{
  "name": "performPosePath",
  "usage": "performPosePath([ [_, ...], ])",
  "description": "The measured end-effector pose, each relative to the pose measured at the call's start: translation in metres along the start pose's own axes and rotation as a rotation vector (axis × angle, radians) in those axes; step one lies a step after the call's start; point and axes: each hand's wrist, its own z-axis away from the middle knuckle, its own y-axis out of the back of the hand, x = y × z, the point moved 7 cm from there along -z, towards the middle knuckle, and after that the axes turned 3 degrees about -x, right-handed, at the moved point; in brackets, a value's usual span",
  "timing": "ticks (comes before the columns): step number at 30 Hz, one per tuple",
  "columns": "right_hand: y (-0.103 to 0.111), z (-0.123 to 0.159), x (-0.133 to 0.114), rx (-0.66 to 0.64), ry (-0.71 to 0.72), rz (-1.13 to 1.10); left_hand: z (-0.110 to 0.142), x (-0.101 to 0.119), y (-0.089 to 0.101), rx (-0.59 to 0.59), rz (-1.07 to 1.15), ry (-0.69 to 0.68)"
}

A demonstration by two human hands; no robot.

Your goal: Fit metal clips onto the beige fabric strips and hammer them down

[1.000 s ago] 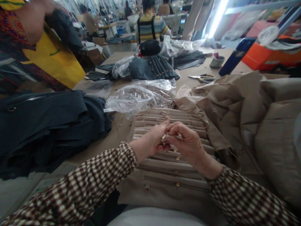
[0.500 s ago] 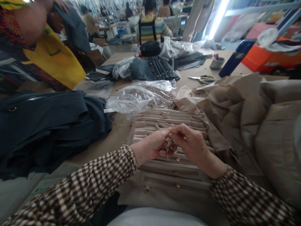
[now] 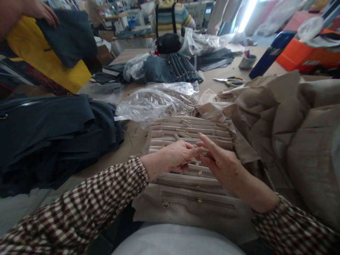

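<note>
A stack of beige fabric panels (image 3: 170, 193) lies overlapped before me, each with a zipper and gold-coloured slider. Short beige strips (image 3: 186, 123) hang from the sliders at the far end. Over the middle of the stack is my left hand (image 3: 175, 156), fingers curled and thumb pressed to the index finger; what they hold is hidden. My right hand (image 3: 225, 164) meets its fingertips from the right, index finger stretched out and thumb apart from it. A gold zipper slider (image 3: 199, 200) and a metal ring (image 3: 165, 204) show on the nearest panel.
Dark fabric pieces (image 3: 53, 138) are heaped at left, beige cloth (image 3: 265, 106) at right. Beyond the stack lies a clear plastic bag (image 3: 156, 102) of beige strips. Scissors (image 3: 231, 81) rest near a small cup (image 3: 247, 62). A co-worker's hand (image 3: 42, 13) holds dark fabric.
My right index finger has straightened out of its pinch, and my left fingertips have shifted right. The beige bits beneath my left fingers no longer show. The co-worker's dark fabric has swung lower.
</note>
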Motion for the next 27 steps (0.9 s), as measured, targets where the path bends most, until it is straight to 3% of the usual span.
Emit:
performPosePath([
  [3, -0.008, 0.006, -0.002, -0.006, 0.031, 0.048, -0.001, -0.002, -0.005, -0.022, -0.064, 0.051],
  [8, -0.01, 0.004, 0.002, -0.074, 0.004, -0.06, -0.005, -0.008, 0.002, -0.031, -0.311, 0.091],
  [14, 0.001, 0.004, 0.01, -0.145, -0.122, -0.056, -0.003, 0.008, 0.014, 0.146, -0.658, -0.039],
  [20, -0.009, 0.006, 0.017, -0.205, -0.099, -0.023, -0.003, 0.022, 0.007, 0.124, -0.922, -0.1],
  [27, -0.02, 0.005, 0.025, -0.319, -0.209, 0.198, -0.007, 0.019, 0.008, 0.17, -1.16, -0.149],
])
